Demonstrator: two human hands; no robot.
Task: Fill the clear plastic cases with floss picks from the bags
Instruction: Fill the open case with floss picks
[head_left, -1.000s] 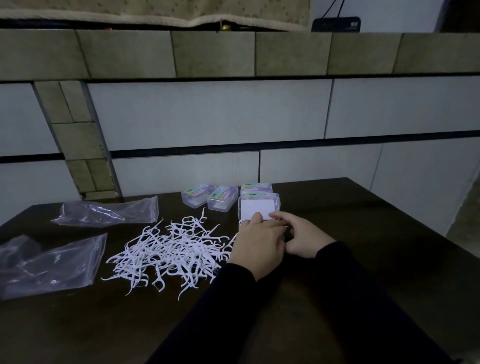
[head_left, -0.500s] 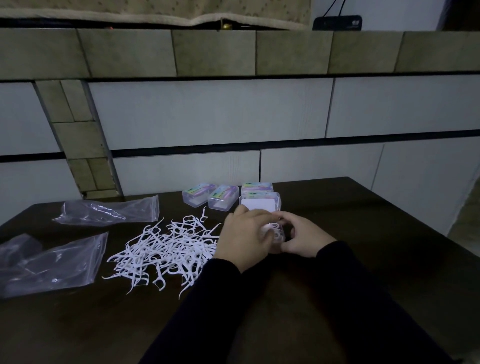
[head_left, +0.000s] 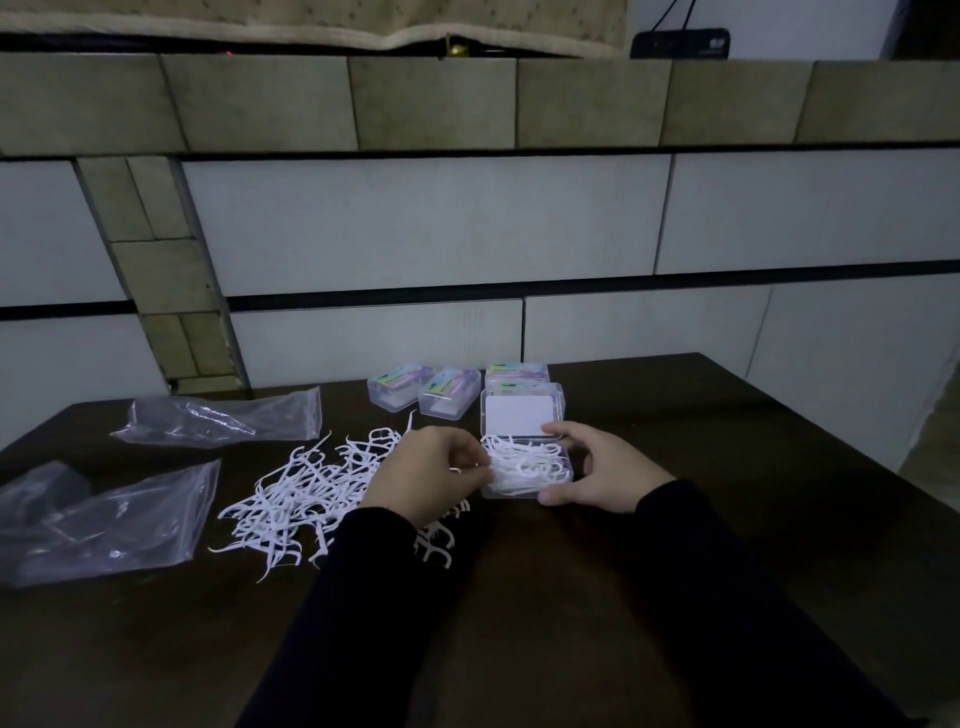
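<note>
Lying far left of the open case (head_left: 527, 467) are two crumpled clear bags (head_left: 104, 525) on the dark tabletop (head_left: 727, 467), then a loose heap of white floss picks (head_left: 306, 493) just beside it. The left hand (head_left: 426, 475) curls its fingers (head_left: 475, 460) at the case's left edge, pinching a few picks. The case holds a white tangle, lid tipped back. The right hand (head_left: 597, 467) grips its right side, thumb in front. Three closed labelled cases (head_left: 449, 395) sit just behind.
</note>
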